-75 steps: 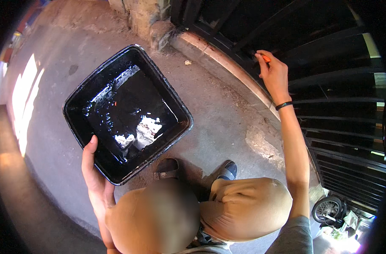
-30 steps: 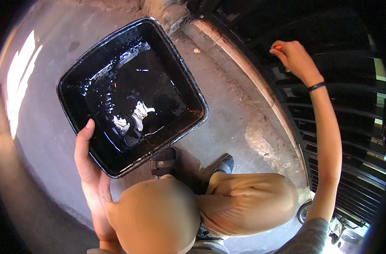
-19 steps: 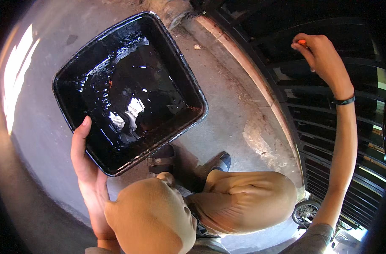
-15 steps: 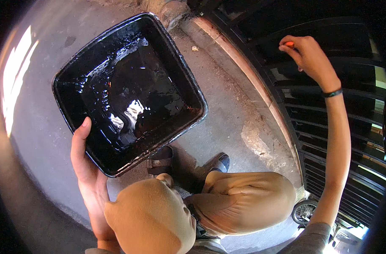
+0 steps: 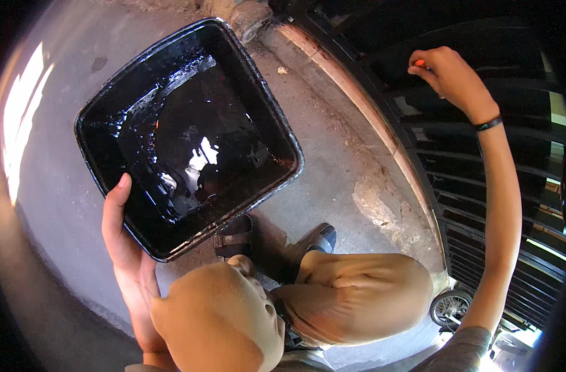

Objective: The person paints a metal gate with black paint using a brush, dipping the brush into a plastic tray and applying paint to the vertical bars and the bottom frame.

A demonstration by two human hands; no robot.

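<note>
My left hand grips the near left rim of a squarish black plastic tub, its thumb over the edge. Dark, shiny liquid lies in the tub's bottom and reflects bright patches. Out to the right, my right hand is raised in a pinch in front of a dark barred gate. A small orange end shows between its thumb and fingers; the rest of that thing is lost against the black gate, so its kind is unclear.
My bent knees in tan trousers are below the tub, sandalled feet on a grey concrete floor. A worn raised curb runs along the gate's foot. A spoked wheel stands at lower right, and a stone at the top.
My right hand has shifted slightly up and left along the gate, still pinching the orange-ended thing. Reflections in the liquid have changed shape; the tub stays almost in place in my left hand.
</note>
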